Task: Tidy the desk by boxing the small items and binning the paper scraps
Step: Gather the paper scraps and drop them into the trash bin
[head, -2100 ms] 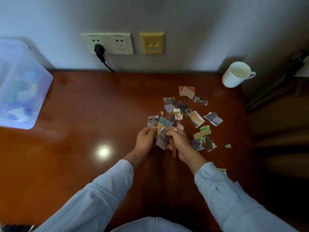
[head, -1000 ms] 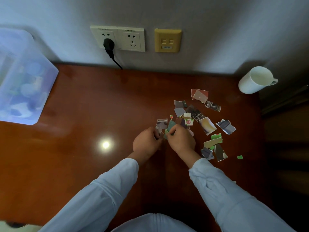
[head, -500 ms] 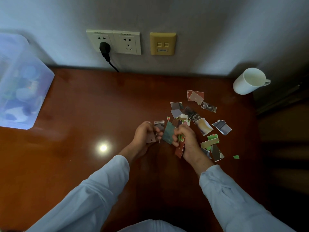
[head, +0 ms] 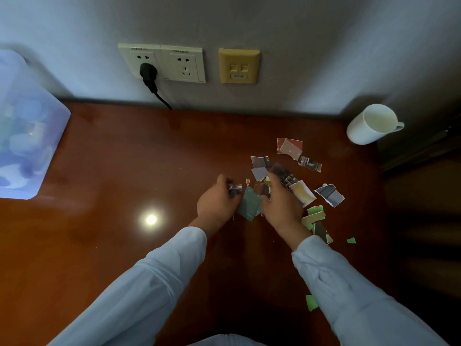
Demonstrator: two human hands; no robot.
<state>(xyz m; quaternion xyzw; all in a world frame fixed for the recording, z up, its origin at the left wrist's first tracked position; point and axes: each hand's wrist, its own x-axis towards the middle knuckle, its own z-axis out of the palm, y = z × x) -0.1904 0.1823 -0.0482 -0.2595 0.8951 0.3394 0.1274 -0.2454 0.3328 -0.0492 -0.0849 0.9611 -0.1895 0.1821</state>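
DESK TIDY: At a dark wooden desk, a person in pale blue sleeves gathers torn paper scraps right of centre. The left hand curls its fingers round a small bunch of them. The right hand, back up, bends thumb and fingers onto more at the pile's near edge. A teal scrap stands between the two hands; which one holds it cannot be told.

On the wall at top, the yellow plate carries a small blue label, too small to read, as is the print on the white sockets. A clear box sits at upper left and a white mug at upper right.

Compared with half a second earlier, the reddish strip below the right hand is out of sight. A green scrap now shows beside the right sleeve.
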